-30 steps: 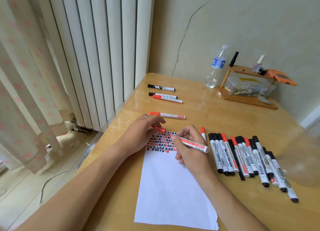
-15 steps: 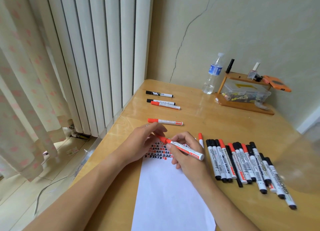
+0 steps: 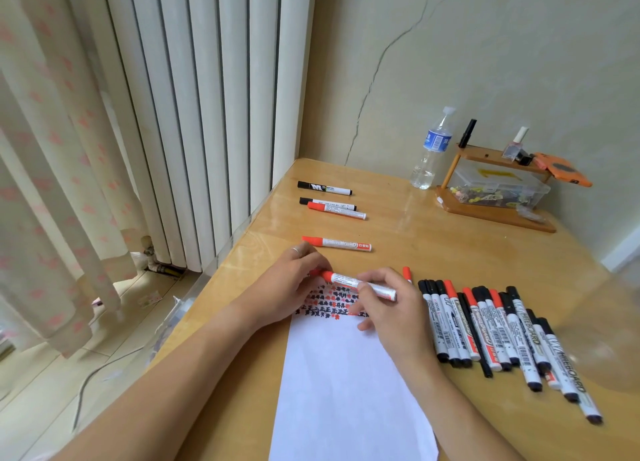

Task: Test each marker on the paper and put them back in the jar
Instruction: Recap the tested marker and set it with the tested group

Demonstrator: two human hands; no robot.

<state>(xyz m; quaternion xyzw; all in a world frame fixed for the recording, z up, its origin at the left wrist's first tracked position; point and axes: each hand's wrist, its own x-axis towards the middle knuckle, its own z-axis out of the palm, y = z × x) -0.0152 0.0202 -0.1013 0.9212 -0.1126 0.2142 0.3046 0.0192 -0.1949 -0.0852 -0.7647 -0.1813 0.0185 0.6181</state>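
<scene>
A red-capped whiteboard marker (image 3: pixel 349 282) lies level just above the top of the white paper (image 3: pixel 346 391), which bears rows of red and black test marks. My right hand (image 3: pixel 391 308) grips its white barrel. My left hand (image 3: pixel 294 284) pinches its red cap end, and the cap sits on the marker. A row of several black and red markers (image 3: pixel 485 325) lies on the table right of my right hand. A clear, blurred jar (image 3: pixel 609 322) shows at the right edge.
One red marker (image 3: pixel 337 243) lies beyond my left hand, and three more markers (image 3: pixel 329 201) lie farther back. Another red marker (image 3: pixel 407 273) pokes out behind my right hand. A water bottle (image 3: pixel 433 149) and a wooden rack (image 3: pixel 495 211) stand by the wall. The table's left edge runs along the blinds.
My right hand lifted the marker's tip off the paper and swung it level. My left hand brought the loose red cap onto the tip; now the marker is capped between both hands.
</scene>
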